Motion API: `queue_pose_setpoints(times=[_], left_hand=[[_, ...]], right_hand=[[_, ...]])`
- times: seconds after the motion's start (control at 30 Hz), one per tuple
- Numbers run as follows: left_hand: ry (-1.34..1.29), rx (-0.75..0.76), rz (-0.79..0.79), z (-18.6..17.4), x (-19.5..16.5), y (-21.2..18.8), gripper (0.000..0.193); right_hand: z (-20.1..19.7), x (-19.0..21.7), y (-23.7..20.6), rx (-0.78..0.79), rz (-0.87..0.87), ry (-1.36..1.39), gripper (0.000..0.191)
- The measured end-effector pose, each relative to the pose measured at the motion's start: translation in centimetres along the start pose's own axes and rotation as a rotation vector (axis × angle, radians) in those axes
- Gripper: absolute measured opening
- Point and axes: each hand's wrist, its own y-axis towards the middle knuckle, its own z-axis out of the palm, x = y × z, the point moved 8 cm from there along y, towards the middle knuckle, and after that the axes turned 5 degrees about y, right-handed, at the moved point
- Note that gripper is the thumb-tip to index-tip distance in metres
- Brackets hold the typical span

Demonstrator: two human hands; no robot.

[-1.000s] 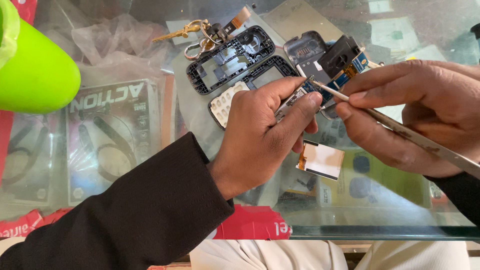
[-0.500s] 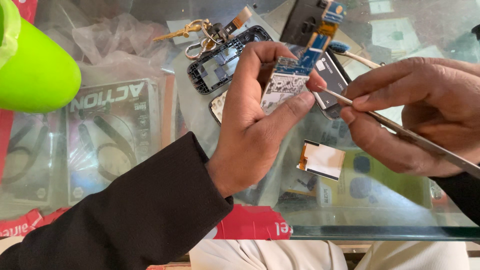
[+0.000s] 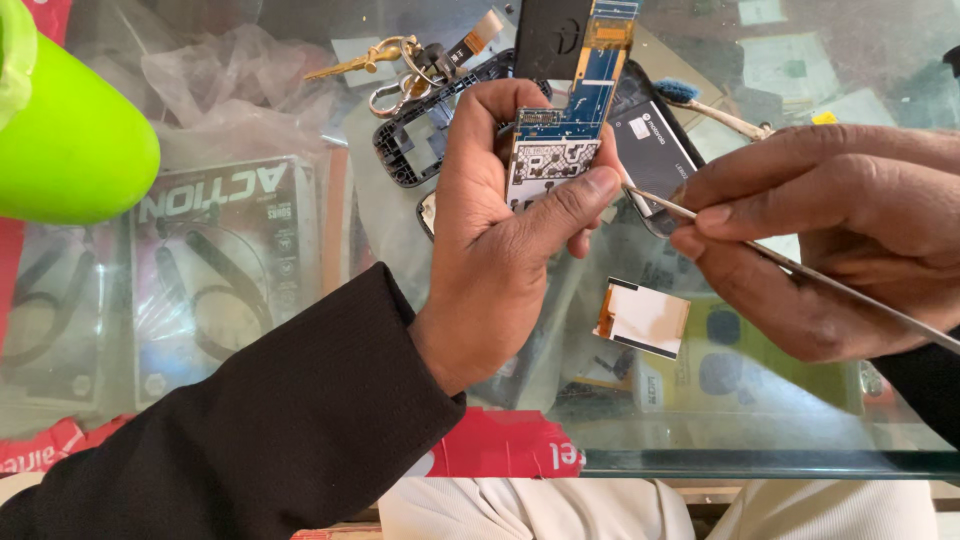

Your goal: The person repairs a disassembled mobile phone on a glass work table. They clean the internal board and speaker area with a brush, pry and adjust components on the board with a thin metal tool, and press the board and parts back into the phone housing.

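**Board up, tool tip closing in at its edge**

The left hand (image 3: pixel 500 250) is clamped around a phone circuit board (image 3: pixel 560 150), thumb pressed across the lower face and fingers wrapped behind. It holds the board upright above the glass counter (image 3: pixel 750 440). The right hand (image 3: pixel 840 230) is pinched shut on a thin metal tool (image 3: pixel 800 270), with the tip just beside the board's lower right corner, next to the thumb. I can't tell whether tip and board are touching.

By the look of it, this is fine picking or prying at the board's edge. Any contact there calls for a light, steady touch and a firm left-hand grip, since a slip would land on the thumb.

The board is blue, with a pale patterned keypad area low down, an orange strip near the top and a black piece (image 3: pixel 550 30) above that.

A small loose screen (image 3: pixel 645 318) lies on the glass below the tool. Behind the hands sit a dark phone frame (image 3: pixel 420 140), a black battery (image 3: pixel 655 140), a brush (image 3: pixel 700 100) and a bunch of keys (image 3: pixel 375 55).
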Motion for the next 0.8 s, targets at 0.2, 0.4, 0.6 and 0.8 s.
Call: queue_pose_setpoints(times=[0.2, 0.4, 0.6, 0.8], left_hand=[[-0.01, -0.021, 0.113, -1.2, -0.5, 0.4, 0.027], [0.068, 0.06, 0.079, -0.9, 0.1, -0.2, 0.025], [0.117, 0.084, 0.04, -0.3, -0.2, 0.1, 0.025], [0.273, 0.086, 0.075, -0.2, -0.6, -0.2, 0.033]], right_hand=[[0.0, 0.4, -0.3, -0.027, 0.005, 0.005, 0.028], [0.0, 0.3, -0.3, -0.018, -0.034, 0.012, 0.031], [0.1, 0.4, -0.6, 0.043, -0.066, -0.074, 0.031], [-0.3, 0.1, -1.3, 0.144, -0.029, -0.19, 0.028]])
